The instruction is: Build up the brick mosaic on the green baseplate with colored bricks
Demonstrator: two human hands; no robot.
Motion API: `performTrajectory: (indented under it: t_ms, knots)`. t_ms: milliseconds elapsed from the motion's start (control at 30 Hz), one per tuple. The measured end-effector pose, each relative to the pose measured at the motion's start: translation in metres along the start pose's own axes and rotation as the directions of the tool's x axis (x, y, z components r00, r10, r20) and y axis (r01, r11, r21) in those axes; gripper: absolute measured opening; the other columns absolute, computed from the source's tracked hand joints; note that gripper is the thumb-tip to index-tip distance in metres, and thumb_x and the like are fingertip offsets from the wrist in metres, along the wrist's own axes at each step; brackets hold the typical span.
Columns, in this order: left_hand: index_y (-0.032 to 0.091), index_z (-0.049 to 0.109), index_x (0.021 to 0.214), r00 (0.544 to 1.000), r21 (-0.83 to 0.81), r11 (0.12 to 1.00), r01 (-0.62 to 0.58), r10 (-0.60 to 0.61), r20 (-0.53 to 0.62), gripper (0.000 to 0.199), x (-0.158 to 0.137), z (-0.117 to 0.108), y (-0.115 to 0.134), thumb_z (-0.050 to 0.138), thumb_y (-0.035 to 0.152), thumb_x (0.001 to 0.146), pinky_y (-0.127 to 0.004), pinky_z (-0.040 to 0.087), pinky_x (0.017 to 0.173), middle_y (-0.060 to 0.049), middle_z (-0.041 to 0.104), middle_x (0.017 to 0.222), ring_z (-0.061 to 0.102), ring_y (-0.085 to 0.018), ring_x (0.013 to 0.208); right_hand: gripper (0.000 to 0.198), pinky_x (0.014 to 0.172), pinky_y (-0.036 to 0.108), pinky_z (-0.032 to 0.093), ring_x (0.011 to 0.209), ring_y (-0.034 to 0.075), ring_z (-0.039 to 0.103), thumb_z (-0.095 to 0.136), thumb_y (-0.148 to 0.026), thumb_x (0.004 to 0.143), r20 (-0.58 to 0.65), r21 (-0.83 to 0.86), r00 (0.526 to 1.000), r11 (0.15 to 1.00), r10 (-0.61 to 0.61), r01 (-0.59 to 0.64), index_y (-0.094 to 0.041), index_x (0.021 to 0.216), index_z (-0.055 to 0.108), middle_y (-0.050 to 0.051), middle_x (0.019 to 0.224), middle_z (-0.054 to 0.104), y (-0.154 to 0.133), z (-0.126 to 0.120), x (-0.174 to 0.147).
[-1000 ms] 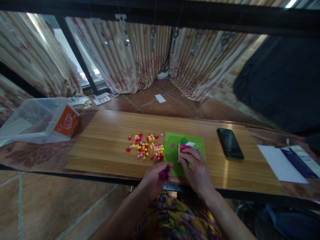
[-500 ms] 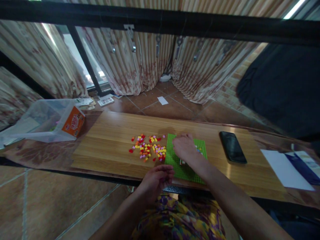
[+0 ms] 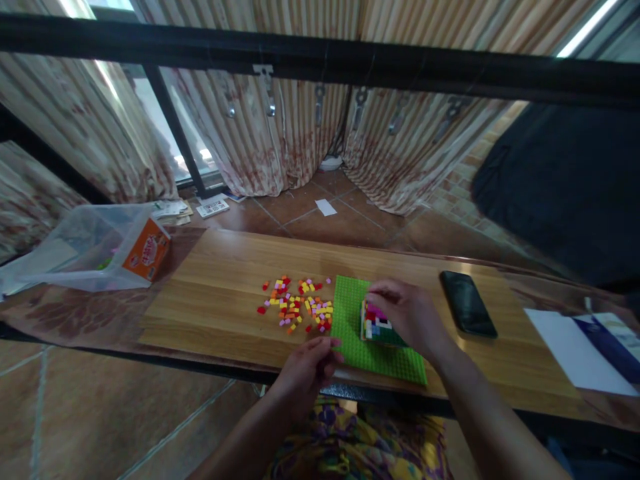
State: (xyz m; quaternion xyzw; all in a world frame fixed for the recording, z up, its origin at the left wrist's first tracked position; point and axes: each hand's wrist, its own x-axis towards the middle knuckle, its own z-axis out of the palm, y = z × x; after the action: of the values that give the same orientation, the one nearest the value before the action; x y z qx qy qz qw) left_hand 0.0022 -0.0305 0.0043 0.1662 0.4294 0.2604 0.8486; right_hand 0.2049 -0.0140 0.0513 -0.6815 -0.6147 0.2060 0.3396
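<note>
1. The right hand (image 3: 407,317) is over the little block build (image 3: 375,330). Its fingers are bent close together, right by the pink-purple bricks on top.
2. The block build is under the right hand and a bit to its left. I see white, red, blue and dark green on it. The hand covers its far right part.
3. The build sits on the green board (image 3: 347,303), which is full of tiny bumps. The board lies under the right hand and goes across to the left hand (image 3: 310,363).
4. The left hand is by the near left edge of the board. Its fingers are curled in, with the tips by that edge.
5. The hands look small and dim here, so I cannot tell if either one has a brick in it.
6. The loose bricks (image 3: 295,303) are in a messy patch just past the left hand. They are red, yellow, orange and pink.
7. All this is on the wooden table top (image 3: 225,293), which reaches out past both hands.
8. A black phone (image 3: 469,303) lies to the right of the right hand, near it but apart. Farther right is white paper (image 3: 575,347).
9. Far to the left of the left hand is a clear box (image 3: 107,250) with an orange label (image 3: 147,250).
</note>
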Motion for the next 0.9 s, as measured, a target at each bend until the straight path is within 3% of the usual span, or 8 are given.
performTrajectory:
  t_ms: [67,133,367,567,767,900]
  knots:
    - [0.013,0.06,0.09,1.0,0.034,0.999,-0.007,0.007,0.004,0.023,0.004,0.002,0.0,0.061,0.032,0.077,-0.015,0.021,0.039,0.003,0.052,0.06,0.035,-0.002,0.041,0.019,0.061,0.027,0.048,0.069,0.016,0.063,0.058,-0.035,0.078,-0.073,0.124,0.994,0.989,0.087,-0.077,-0.02,0.085,0.068,0.002,0.079,0.069,0.011,-0.008,-0.01]
    - [0.013,0.059,0.09,1.0,0.058,0.998,-0.014,0.014,0.006,0.026,0.008,0.004,0.0,0.06,0.036,0.077,-0.016,0.019,0.04,0.006,0.045,0.056,0.032,-0.001,0.04,0.02,0.063,0.028,0.049,0.072,0.017,0.063,0.059,-0.035,0.079,-0.111,0.128,0.988,0.987,0.107,-0.092,-0.02,0.088,0.069,0.003,0.081,0.069,0.018,-0.014,-0.019]
    - [0.013,0.058,0.09,0.997,0.08,0.995,-0.061,0.058,0.041,0.029,0.014,0.013,-0.001,0.06,0.039,0.076,-0.017,0.016,0.042,0.007,0.041,0.058,0.031,-0.001,0.042,0.023,0.073,0.028,0.049,0.081,0.016,0.062,0.047,-0.026,0.089,-0.037,-0.17,0.991,0.978,-0.127,0.119,-0.021,0.094,0.068,0.005,0.091,0.066,0.009,-0.009,-0.034]
    - [0.014,0.057,0.1,0.986,0.158,0.978,-0.136,0.119,0.117,0.033,0.025,0.027,0.004,0.055,0.04,0.08,-0.018,0.013,0.041,0.007,0.04,0.057,0.024,-0.001,0.04,0.021,0.08,0.036,0.045,0.088,0.021,0.058,0.046,-0.019,0.089,0.136,-0.479,0.94,0.81,-0.312,0.338,-0.017,0.097,0.065,0.008,0.094,0.067,0.014,0.003,-0.031]
    - [0.015,0.055,0.109,0.964,0.183,0.969,-0.168,0.123,0.234,0.036,0.037,0.041,0.001,0.052,0.039,0.082,-0.019,0.008,0.041,0.008,0.034,0.055,0.017,-0.001,0.04,0.021,0.074,0.034,0.044,0.081,0.021,0.056,0.045,-0.019,0.089,0.173,-0.548,0.931,0.754,-0.321,0.362,-0.017,0.086,0.066,0.007,0.083,0.066,0.017,0.004,-0.026]
    - [0.015,0.056,0.111,0.964,0.186,0.968,-0.171,0.124,0.236,0.038,0.038,0.045,-0.002,0.051,0.039,0.083,-0.019,0.008,0.04,0.008,0.035,0.055,0.017,-0.002,0.04,0.022,0.077,0.035,0.044,0.085,0.021,0.055,0.044,-0.021,0.09,0.121,-0.54,0.926,0.758,-0.359,0.365,-0.016,0.093,0.066,0.009,0.089,0.066,0.023,0.007,-0.031]
